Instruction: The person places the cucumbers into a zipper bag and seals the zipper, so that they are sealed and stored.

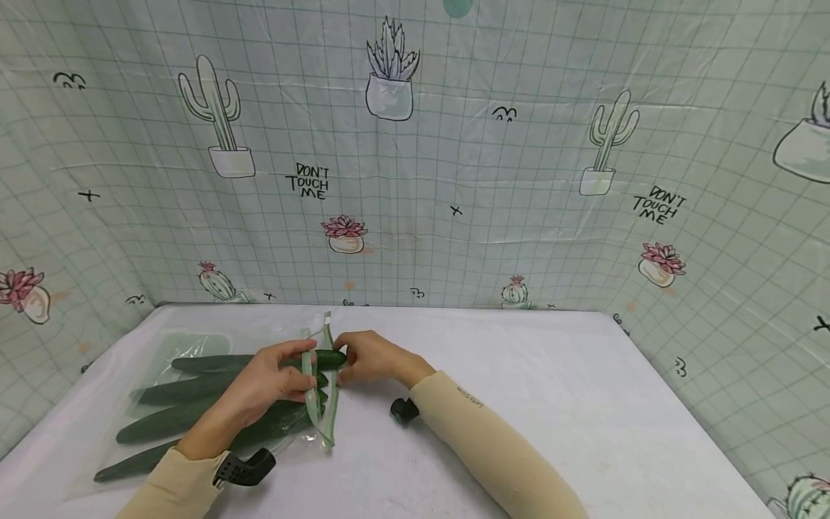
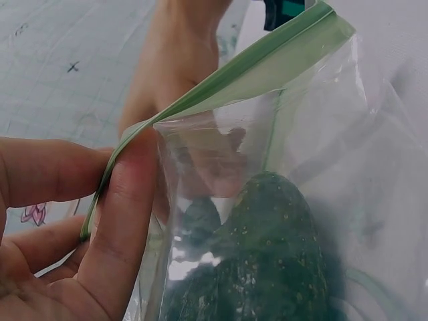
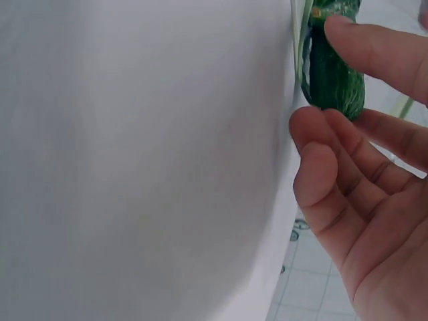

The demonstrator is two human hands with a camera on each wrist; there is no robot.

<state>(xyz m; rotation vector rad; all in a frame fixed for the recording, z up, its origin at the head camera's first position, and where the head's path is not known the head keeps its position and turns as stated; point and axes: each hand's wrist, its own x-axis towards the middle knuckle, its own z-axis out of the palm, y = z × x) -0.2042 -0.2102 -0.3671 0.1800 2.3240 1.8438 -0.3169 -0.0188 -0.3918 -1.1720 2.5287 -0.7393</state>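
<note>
A clear zip bag (image 1: 162, 343) with green strips along its mouth lies at the left of the table, several dark green cucumbers (image 1: 158, 422) side by side inside. My left hand (image 1: 269, 380) pinches one green strip (image 2: 254, 63) between thumb and fingers, holding it up from the other edge. At the mouth, the blunt end of the farthest cucumber (image 1: 331, 359) sticks out between the strips. My right hand (image 1: 375, 356) grips that end; in the right wrist view the thumb lies on the cucumber (image 3: 334, 77) and fingertips touch its tip.
A white cloth covers the table (image 1: 551, 404). Behind and at the sides hangs a checked curtain (image 1: 454, 166) with cactus drawings. Black camera mounts sit at the left wrist (image 1: 246, 467) and right wrist (image 1: 403, 410).
</note>
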